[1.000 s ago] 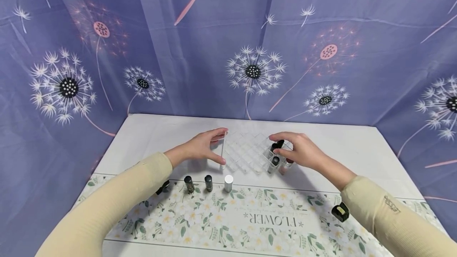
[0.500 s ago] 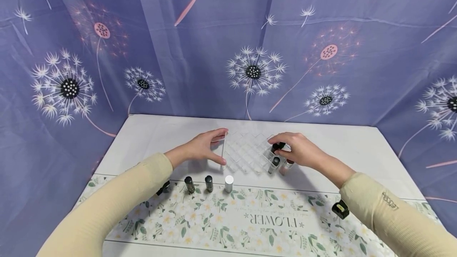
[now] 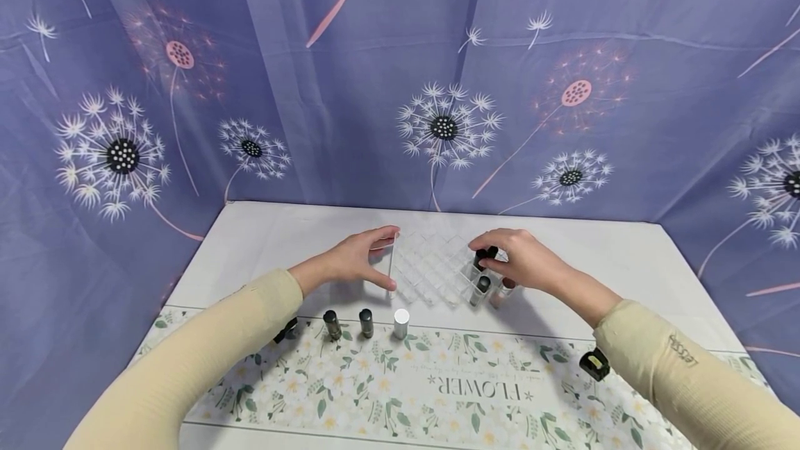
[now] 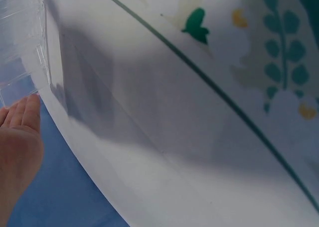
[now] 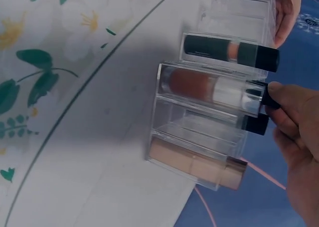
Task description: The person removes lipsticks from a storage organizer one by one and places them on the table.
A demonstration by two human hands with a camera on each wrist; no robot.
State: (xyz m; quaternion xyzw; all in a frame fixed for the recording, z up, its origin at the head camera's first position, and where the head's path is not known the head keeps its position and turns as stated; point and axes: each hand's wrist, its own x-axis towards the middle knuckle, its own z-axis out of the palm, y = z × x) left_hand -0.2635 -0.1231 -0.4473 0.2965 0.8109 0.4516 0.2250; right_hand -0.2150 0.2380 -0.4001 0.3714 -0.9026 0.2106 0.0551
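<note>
A clear, lattice-divided lipstick organizer (image 3: 431, 266) lies on the white table. At its left end, my left hand (image 3: 359, 255) spreads thumb and fingers along the edge; in the left wrist view the straight fingers (image 4: 24, 112) meet its wall. Over the right end, my right hand (image 3: 525, 262) pinches the black cap of a lipstick (image 3: 480, 259) between thumb and fingertips. Around it in the slots are another black-capped lipstick (image 3: 482, 285), a brown-and-clear tube (image 5: 192, 85), a dark green tube (image 5: 212, 50) and a pinkish tube (image 5: 189, 162).
In front of the organizer stand two dark lipsticks (image 3: 332, 325) and a silver-white one (image 3: 401, 323), near the floral mat (image 3: 462, 394). Black devices (image 3: 595, 364) show below both sleeves. A purple dandelion-print curtain (image 3: 350, 123) encloses the table's back and sides.
My right hand has shifted very slightly left and down at the organizer's right end. My left hand has stayed at the left edge.
</note>
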